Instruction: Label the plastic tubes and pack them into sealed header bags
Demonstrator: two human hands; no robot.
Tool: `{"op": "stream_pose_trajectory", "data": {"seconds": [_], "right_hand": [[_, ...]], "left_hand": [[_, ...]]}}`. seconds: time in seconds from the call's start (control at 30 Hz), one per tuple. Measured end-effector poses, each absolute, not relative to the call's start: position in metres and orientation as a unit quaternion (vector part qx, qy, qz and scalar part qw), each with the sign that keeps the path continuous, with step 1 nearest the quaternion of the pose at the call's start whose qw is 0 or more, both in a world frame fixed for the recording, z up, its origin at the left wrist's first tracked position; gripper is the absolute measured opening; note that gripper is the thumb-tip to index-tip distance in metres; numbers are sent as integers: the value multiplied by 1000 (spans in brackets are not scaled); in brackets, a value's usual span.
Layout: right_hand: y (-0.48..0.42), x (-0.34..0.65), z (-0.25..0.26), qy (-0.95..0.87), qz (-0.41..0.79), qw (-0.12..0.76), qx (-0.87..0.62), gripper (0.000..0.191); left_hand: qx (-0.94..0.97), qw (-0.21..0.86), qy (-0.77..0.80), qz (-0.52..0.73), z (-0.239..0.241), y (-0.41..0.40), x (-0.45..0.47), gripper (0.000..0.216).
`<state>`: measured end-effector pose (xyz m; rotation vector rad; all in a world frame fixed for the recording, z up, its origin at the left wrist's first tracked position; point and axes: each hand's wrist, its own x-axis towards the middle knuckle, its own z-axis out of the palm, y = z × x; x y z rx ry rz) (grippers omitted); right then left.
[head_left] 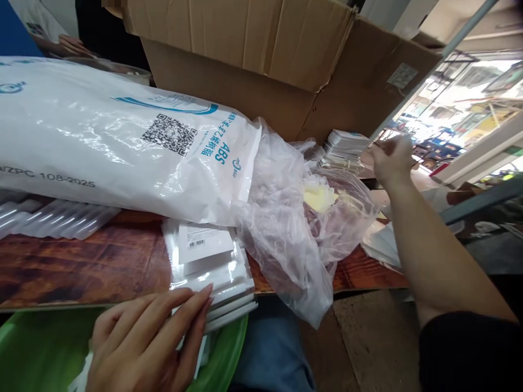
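Note:
My left hand (151, 332) is at the table's front edge, fingers close together and thumb below, pinching the edge of a clear plastic bag (229, 283). That bag lies on a small stack of similar bags, and a white label card (206, 243) with a barcode rests on top. My right hand (392, 158) reaches far out to the right, beside a stack of white cards (345, 144). Its fingers are blurred and partly turned away, so whether they hold anything is unclear. White papers (382, 242) lie below the right forearm.
A large white ABS sack (122, 147) covers the table's left side. Beside it is a crumpled clear bag (281, 218) with pale yellow pieces. A cardboard box (245, 65) stands behind. Clear plastic trays (61, 218) lie left. A green basin (44, 348) sits below the wooden table (134, 261).

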<state>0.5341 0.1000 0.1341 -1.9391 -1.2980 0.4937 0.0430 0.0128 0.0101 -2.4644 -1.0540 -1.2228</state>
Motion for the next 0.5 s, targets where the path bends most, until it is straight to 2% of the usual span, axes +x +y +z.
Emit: {"op": "stream_pose_trajectory", "data": {"seconds": [0.07, 0.13, 0.2, 0.27, 0.37, 0.5], "right_hand": [[92, 505, 133, -566, 127, 244, -777, 22], [88, 474, 120, -611, 120, 133, -771, 3], [89, 445, 102, -644, 127, 51, -752, 2], [91, 425, 87, -673, 123, 9, -730, 5], [92, 408, 76, -705, 124, -22, -698, 19], [87, 399, 72, -730, 126, -41, -670, 32]], "left_hand": [[-830, 108, -361, -411, 16, 14, 47, 29], [-830, 122, -371, -398, 21, 17, 50, 24], [-830, 139, -381, -383, 23, 21, 53, 18], [-830, 153, -388, -370, 21, 25, 55, 11], [-832, 158, -398, -352, 18, 29, 59, 6], [-814, 163, -448, -332, 21, 30, 63, 13]]}}
